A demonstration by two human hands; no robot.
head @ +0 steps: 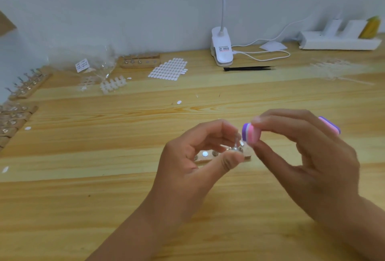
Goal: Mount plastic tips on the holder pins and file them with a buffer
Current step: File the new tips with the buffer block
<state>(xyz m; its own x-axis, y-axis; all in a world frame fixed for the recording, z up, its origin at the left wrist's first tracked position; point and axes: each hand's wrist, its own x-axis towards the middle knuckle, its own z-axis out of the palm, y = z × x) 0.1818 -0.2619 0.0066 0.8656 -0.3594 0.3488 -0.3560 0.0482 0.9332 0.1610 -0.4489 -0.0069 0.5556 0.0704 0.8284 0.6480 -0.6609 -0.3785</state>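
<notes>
1. The wooden table [104,198] fills the view from the near edge up to the wall.
2. The right hand [308,162] is at about 4 o'clock from the middle of the view. Its thumb and curled fingers pinch a pink and purple buffer [251,133].
3. The left hand [187,169] is at 6 o'clock. Its thumb and bent fingers pinch a small metal pin [236,146].
4. A white power strip [337,40] sits against the wall at 2 o'clock.
5. A white clip lamp [221,50] stands at 12 o'clock, with its cord trailing right.
6. A clear plastic bag [93,60] lies at 10 o'clock.
7. A sheet of white sticky tabs [168,70] lies at 11 o'clock, just left of the lamp.
8. Black tweezers [248,68] lie at 1 o'clock, in front of the lamp.
9. A wooden holder [208,159] lies on the table between the two hands, partly hidden by the left thumb.
10. The buffer's near end meets the top of the pin. Blur hides whether a tip sits there.
11. A strip of plastic tips [113,85] lies at 10 o'clock, near the bag.
</notes>
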